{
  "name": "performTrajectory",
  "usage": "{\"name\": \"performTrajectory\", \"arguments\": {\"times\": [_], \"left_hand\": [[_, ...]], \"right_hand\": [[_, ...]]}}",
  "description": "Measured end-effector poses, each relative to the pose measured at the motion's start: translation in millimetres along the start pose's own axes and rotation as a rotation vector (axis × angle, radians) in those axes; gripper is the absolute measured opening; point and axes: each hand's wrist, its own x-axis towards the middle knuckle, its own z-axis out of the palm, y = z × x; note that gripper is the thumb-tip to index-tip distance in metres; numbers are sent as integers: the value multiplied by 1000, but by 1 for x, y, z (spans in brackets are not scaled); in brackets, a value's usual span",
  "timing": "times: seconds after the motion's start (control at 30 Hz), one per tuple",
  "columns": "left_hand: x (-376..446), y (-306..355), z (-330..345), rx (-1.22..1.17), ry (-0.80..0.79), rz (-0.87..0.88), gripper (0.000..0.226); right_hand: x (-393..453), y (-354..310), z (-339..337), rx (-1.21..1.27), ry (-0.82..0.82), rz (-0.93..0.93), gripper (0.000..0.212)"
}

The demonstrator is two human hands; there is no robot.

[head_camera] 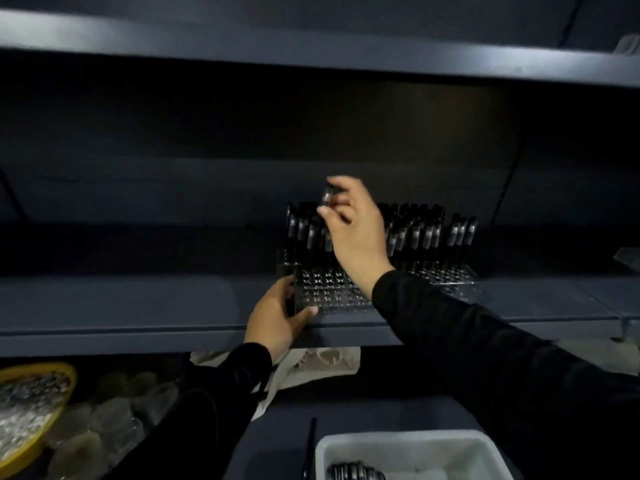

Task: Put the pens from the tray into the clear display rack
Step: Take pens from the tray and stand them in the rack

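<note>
A dark grey shelf (138, 306) runs across the view and carries the clear display rack (332, 296) near its front edge, right of centre. Below and nearer, a dark surface (284, 431) holds a white tray (401, 441) at the near right, a yellow bowl (65, 372) at the far left (its contents look silvery), and a pale crumpled cloth (311, 368) between them.

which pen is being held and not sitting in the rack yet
The pen pinched in the right hand, raised above the rack's left rows; every other rack pen stands slotted.
</note>
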Motion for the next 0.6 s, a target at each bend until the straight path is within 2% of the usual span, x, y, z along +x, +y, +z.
{"name": "performTrajectory", "arguments": {"times": [0.3,0.47,0.6], "left_hand": [[4,-5,3,200,52,18,67],[5,-7,5,239,55,29,67],[-15,-19,12,282,170,211,58]], "right_hand": [[-20,27,5,-220,-238,99,39],[-16,28,1,-265,-274,96,45],[-34,33,-12,-196,-249,121,50]]}}
